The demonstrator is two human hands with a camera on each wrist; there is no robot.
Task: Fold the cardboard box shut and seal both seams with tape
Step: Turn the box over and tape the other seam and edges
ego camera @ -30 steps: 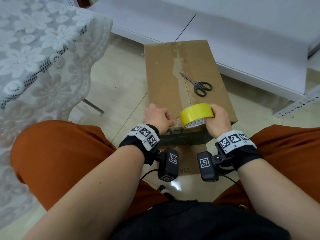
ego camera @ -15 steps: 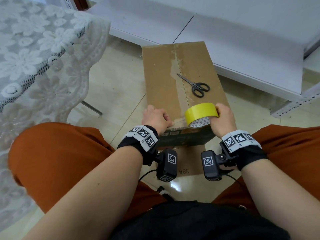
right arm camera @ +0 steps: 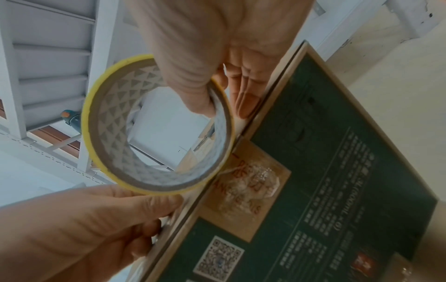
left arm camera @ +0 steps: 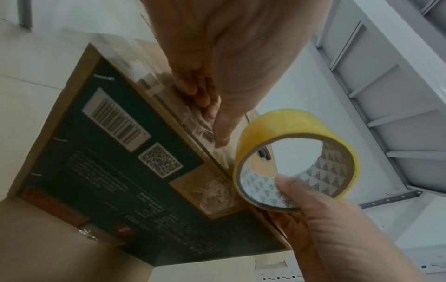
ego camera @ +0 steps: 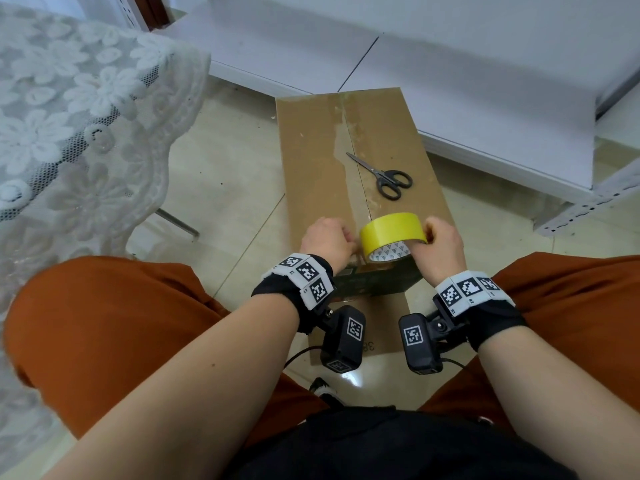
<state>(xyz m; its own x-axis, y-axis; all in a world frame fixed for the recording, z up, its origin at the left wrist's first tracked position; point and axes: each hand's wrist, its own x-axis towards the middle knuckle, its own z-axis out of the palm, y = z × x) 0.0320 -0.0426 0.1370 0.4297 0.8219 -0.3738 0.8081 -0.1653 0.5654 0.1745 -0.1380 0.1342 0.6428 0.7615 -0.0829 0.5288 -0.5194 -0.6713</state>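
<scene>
The brown cardboard box [ego camera: 322, 161] stands on the floor between my knees, its top flaps folded flat, the middle seam running away from me. My right hand [ego camera: 440, 247] grips the yellow tape roll [ego camera: 391, 228] at the box's near edge, thumb inside the core [right arm camera: 190, 91]. My left hand [ego camera: 327, 242] sits just left of the roll, its fingers curled. Its thumb [left arm camera: 224, 131] presses the clear tape end onto the near top edge. The dark green printed front face [left arm camera: 120, 171] lies below both hands.
Black-handled scissors [ego camera: 384, 174] lie on the box top, right of the seam. A lace-covered table [ego camera: 76, 126] stands to the left. White panels [ego camera: 450, 64] and a metal shelf rail [ego camera: 588, 202] lie behind and to the right. A loose cardboard sheet [ego camera: 381, 323] sits under the box.
The roll has shifted slightly left, closing the gap to my left hand. Both hands stay at the box's near edge.
</scene>
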